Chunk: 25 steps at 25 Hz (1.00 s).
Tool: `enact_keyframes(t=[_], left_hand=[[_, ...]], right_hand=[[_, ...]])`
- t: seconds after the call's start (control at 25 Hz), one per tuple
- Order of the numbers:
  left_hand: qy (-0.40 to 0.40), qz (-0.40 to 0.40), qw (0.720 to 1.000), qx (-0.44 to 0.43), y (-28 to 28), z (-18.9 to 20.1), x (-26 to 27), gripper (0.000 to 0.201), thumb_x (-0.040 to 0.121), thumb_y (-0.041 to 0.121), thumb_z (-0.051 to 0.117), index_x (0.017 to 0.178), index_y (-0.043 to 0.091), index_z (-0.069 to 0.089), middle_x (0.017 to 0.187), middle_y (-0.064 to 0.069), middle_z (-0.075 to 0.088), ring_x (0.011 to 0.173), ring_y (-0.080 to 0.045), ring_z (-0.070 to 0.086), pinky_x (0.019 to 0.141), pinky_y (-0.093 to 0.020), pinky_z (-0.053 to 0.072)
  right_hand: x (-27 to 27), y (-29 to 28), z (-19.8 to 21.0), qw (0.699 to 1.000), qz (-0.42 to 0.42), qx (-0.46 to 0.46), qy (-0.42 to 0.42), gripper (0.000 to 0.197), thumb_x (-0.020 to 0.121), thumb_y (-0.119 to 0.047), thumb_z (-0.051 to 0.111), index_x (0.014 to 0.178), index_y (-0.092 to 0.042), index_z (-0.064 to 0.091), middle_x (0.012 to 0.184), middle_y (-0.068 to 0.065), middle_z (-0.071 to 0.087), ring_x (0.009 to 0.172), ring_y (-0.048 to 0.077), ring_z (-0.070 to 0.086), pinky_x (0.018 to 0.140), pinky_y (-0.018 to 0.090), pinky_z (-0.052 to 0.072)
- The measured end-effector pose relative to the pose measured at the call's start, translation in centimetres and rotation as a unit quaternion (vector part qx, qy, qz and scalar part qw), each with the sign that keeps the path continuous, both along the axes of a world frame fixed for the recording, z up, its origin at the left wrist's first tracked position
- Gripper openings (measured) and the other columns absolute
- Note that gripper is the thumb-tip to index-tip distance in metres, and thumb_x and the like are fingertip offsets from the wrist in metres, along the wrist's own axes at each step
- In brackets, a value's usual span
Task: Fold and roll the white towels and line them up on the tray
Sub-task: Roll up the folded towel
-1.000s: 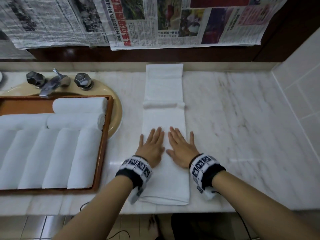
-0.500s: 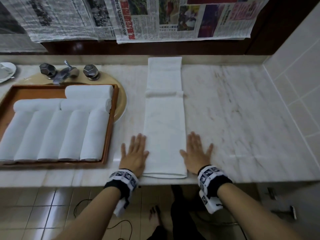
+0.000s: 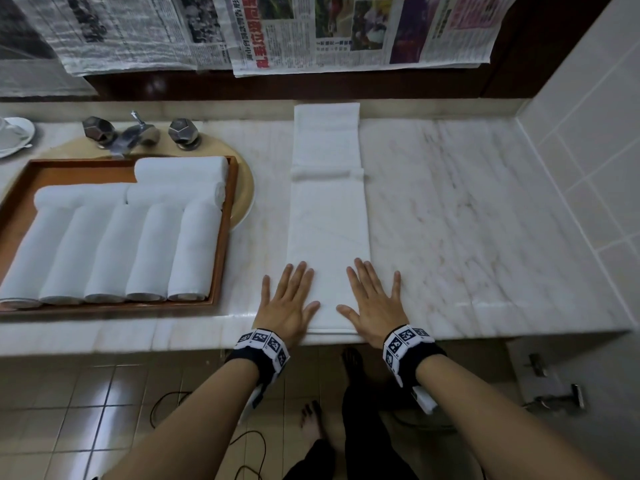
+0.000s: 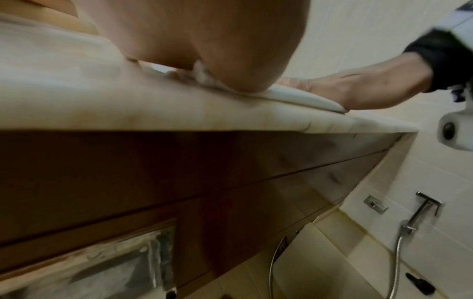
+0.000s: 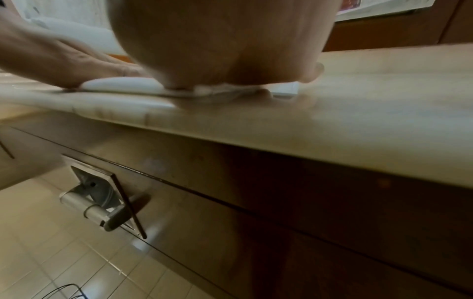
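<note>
A white towel (image 3: 328, 216), folded into a long narrow strip, lies lengthwise on the marble counter (image 3: 467, 220), reaching from the front edge to the back ledge. My left hand (image 3: 289, 299) lies flat on the towel's near left corner, fingers straight and spread. Flat on the near right corner rests my right hand (image 3: 372, 299), its outer fingers on the marble. Both wrist views show the palms pressed on the towel's near end (image 4: 281, 95) (image 5: 122, 85). To the left stands a wooden tray (image 3: 225, 237) holding several rolled white towels (image 3: 152, 251).
A faucet with two knobs (image 3: 138, 133) and a beige basin rim (image 3: 242, 188) sit behind the tray. A white dish (image 3: 14, 135) is at the far left. Newspapers (image 3: 311, 29) hang on the back wall. Tiled wall (image 3: 588, 150) bounds the counter's right end. Bare marble lies right of the towel.
Both hands slid back along the towel to its near end, out to its side edges, and now rest on its near corners. The head view shifted back, showing the floor.
</note>
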<state>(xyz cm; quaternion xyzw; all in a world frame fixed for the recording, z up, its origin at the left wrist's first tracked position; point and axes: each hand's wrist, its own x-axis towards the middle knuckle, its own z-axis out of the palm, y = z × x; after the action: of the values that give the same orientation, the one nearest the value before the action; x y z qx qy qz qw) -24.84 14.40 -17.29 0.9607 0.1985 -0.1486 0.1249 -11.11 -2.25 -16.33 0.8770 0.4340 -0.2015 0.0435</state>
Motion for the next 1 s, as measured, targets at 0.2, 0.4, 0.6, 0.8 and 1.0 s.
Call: enact_keyframes(t=[0.2, 0.4, 0.6, 0.8, 1.0], left_hand=[[0.006, 0.022, 1.0, 0.001, 1.3, 0.2, -1.6, 0.075, 0.085, 0.063, -0.014, 0.149, 0.025, -0.023, 0.154, 0.013, -0.031, 0.145, -0.013, -0.024, 0.116, -0.054, -0.015], [-0.027, 0.075, 0.997, 0.01, 1.5, 3.4, 1.2, 0.062, 0.096, 0.044, 0.031, 0.148, 0.012, 0.026, 0.16, 0.0, 0.016, 0.149, -0.019, 0.003, 0.117, -0.055, -0.008], [-0.046, 0.011, 0.991, -0.127, 0.5, 3.8, 7.6, 0.063, 0.104, 0.039, 0.026, 0.155, 0.015, -0.001, 0.162, 0.001, -0.013, 0.149, -0.019, -0.009, 0.119, -0.041, -0.005], [0.01, 0.348, 0.927, -0.141, 3.0, 3.2, 9.2, 0.069, 0.102, 0.044, 0.021, 0.153, 0.011, -0.013, 0.158, -0.008, -0.025, 0.146, -0.023, -0.021, 0.119, -0.047, -0.01], [-0.034, 0.003, 0.988, -0.15, 3.0, 3.0, 13.5, 0.059, 0.105, 0.038, 0.017, 0.155, 0.017, -0.007, 0.16, 0.002, -0.018, 0.148, -0.019, -0.014, 0.119, -0.043, -0.006]], right_hand=[[0.4, -0.7, 0.2, 1.0, 0.004, -0.018, -0.007, 0.099, 0.07, -0.072, -0.031, 0.152, -0.018, -0.017, 0.154, -0.006, -0.034, 0.142, 0.01, -0.03, 0.109, 0.063, -0.018], [0.8, 1.6, 2.4, 0.999, -0.036, 0.013, -0.008, 0.072, 0.097, -0.052, 0.027, 0.153, -0.011, 0.005, 0.162, 0.002, -0.007, 0.148, 0.017, -0.013, 0.111, 0.066, -0.012], [2.9, 4.2, 3.0, 0.999, -0.018, 0.005, 0.049, 0.067, 0.102, -0.04, 0.031, 0.155, -0.016, -0.002, 0.161, -0.003, -0.015, 0.148, 0.013, -0.011, 0.115, 0.062, 0.002], [4.1, 4.1, 2.9, 0.998, -0.033, 0.027, 0.055, 0.072, 0.093, -0.047, 0.048, 0.152, -0.021, 0.015, 0.161, -0.006, -0.009, 0.148, 0.013, 0.002, 0.114, 0.059, 0.015], [6.4, 6.4, 3.4, 0.998, -0.041, 0.005, 0.039, 0.109, 0.064, -0.062, 0.06, 0.151, -0.02, 0.01, 0.161, -0.004, -0.007, 0.142, 0.021, 0.012, 0.105, 0.053, 0.021]])
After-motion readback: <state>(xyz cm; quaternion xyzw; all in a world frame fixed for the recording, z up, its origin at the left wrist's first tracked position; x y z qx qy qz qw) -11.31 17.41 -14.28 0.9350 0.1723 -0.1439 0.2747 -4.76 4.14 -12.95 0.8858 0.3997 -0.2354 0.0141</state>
